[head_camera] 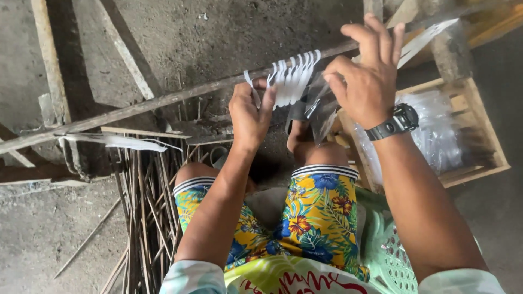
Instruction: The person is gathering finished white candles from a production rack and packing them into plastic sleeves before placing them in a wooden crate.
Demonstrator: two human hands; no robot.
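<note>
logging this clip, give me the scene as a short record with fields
left hand: pinches a white strip at the pole
right hand: raised by the pole, fingers spread, wearing a black watch
pole: long, slanting, wrapped with white strips
crate: wooden, at right, holds clear plastic bags
floor: thin sticks piled at left
seat: green plastic chair
</note>
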